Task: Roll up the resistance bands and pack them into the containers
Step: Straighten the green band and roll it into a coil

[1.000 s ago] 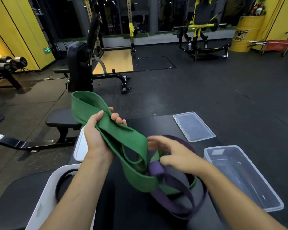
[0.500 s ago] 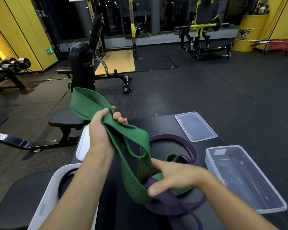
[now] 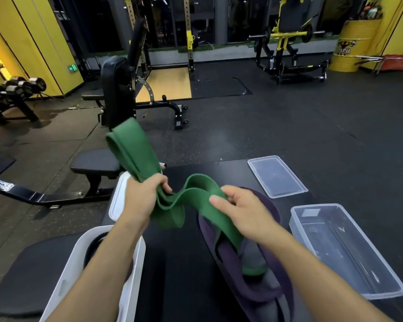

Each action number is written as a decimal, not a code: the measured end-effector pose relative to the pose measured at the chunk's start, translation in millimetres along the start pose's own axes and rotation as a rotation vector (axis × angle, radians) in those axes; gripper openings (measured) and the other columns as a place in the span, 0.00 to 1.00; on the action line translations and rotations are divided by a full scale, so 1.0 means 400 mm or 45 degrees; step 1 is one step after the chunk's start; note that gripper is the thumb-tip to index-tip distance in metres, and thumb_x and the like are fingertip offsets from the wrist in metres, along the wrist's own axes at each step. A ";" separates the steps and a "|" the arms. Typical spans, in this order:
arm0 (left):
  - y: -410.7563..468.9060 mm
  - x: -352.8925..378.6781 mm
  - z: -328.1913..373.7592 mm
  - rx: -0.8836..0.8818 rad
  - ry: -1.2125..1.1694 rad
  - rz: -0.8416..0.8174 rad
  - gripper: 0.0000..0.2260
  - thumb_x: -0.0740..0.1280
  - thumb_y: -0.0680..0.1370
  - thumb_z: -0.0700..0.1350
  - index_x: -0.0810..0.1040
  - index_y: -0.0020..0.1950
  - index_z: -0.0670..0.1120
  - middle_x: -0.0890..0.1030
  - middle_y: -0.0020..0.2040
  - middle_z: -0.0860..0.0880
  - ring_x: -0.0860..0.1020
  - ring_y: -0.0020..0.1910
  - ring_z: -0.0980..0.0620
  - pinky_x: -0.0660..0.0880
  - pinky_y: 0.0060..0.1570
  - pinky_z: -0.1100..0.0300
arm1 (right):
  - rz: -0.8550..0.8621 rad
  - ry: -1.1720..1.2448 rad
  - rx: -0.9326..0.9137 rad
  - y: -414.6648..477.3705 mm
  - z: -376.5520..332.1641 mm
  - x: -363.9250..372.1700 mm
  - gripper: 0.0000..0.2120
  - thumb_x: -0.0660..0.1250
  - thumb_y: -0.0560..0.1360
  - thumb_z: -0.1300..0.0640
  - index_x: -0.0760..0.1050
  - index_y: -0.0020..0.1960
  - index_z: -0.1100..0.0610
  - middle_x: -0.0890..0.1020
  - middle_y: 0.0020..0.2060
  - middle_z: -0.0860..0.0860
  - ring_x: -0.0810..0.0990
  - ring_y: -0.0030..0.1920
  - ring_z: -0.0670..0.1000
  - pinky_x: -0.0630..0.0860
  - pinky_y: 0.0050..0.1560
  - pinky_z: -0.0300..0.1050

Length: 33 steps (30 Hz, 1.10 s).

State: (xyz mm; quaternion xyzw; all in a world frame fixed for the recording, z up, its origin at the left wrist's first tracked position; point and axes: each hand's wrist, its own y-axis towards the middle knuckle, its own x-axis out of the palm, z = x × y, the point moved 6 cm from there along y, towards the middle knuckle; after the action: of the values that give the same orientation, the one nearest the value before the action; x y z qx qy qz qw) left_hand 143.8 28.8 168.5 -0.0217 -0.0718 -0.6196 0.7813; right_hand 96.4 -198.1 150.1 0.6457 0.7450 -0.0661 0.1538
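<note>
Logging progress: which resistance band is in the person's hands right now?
The green band, gripped by the left hand and right hand; the purple band lies loose on the black surface.

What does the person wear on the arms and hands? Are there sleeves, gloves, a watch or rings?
Nothing worn shows in this view. The left hand and the right hand are bare: no gloves, and no rings to be seen. The left forearm and the right forearm are bare down to the picture's bottom edge, with no sleeve, watch or wristband.
</note>
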 end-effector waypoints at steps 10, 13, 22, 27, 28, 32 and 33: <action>-0.116 0.146 -0.031 -0.103 0.262 -0.872 0.28 0.77 0.74 0.54 0.76 0.70 0.46 0.85 0.62 0.46 0.83 0.62 0.46 0.79 0.62 0.50 | 0.140 0.172 0.053 0.077 -0.112 -0.002 0.28 0.59 0.84 0.40 0.76 0.43 0.65 0.79 0.32 0.56 0.76 0.32 0.55 0.73 0.37 0.52; -0.124 0.163 -0.021 -0.119 0.221 -0.874 0.25 0.79 0.71 0.48 0.79 0.66 0.43 0.85 0.59 0.43 0.84 0.60 0.44 0.80 0.62 0.48 | 0.171 0.132 0.066 0.087 -0.132 0.008 0.33 0.59 0.81 0.35 0.76 0.46 0.68 0.82 0.39 0.63 0.80 0.38 0.60 0.78 0.45 0.60; -0.115 0.112 -0.024 -0.066 -0.082 -0.491 0.21 0.80 0.68 0.38 0.83 0.60 0.41 0.87 0.56 0.42 0.85 0.57 0.43 0.80 0.58 0.49 | -0.051 -0.301 -0.045 0.068 -0.135 -0.008 0.21 0.59 0.82 0.35 0.78 0.42 0.48 0.80 0.49 0.48 0.79 0.49 0.42 0.73 0.52 0.42; -0.069 0.060 0.005 0.057 -0.298 -0.137 0.12 0.77 0.67 0.42 0.85 0.50 0.45 0.87 0.49 0.43 0.85 0.49 0.44 0.82 0.52 0.48 | -0.299 -0.356 -0.150 0.017 -0.049 -0.044 0.13 0.74 0.77 0.50 0.81 0.60 0.41 0.82 0.56 0.42 0.81 0.56 0.40 0.73 0.60 0.36; -0.062 0.059 0.015 0.060 -0.370 -0.103 0.09 0.75 0.68 0.42 0.85 0.48 0.46 0.87 0.47 0.44 0.85 0.48 0.45 0.82 0.50 0.50 | -0.208 -0.264 -0.158 0.016 -0.041 -0.060 0.12 0.74 0.78 0.55 0.82 0.60 0.45 0.84 0.52 0.45 0.82 0.49 0.41 0.75 0.54 0.36; -0.033 0.052 0.059 0.031 -0.681 -0.042 0.14 0.73 0.70 0.44 0.83 0.54 0.43 0.86 0.47 0.47 0.85 0.46 0.49 0.82 0.48 0.53 | 0.142 -0.096 -0.028 0.033 0.023 -0.132 0.08 0.68 0.82 0.59 0.84 0.51 0.49 0.80 0.29 0.45 0.73 0.28 0.43 0.70 0.36 0.34; -0.023 0.049 0.074 0.019 -0.735 -0.051 0.16 0.74 0.70 0.45 0.82 0.57 0.42 0.85 0.48 0.46 0.84 0.48 0.49 0.82 0.51 0.52 | 0.241 -0.177 0.030 0.038 0.060 -0.154 0.08 0.68 0.82 0.58 0.83 0.48 0.48 0.80 0.29 0.42 0.74 0.29 0.42 0.71 0.38 0.36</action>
State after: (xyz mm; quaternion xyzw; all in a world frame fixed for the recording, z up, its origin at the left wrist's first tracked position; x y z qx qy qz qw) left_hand 136.6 11.5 199.9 -0.1901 -0.2962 -0.6024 0.7164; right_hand 122.1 -260.8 148.5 0.7088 0.6674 -0.1047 0.2031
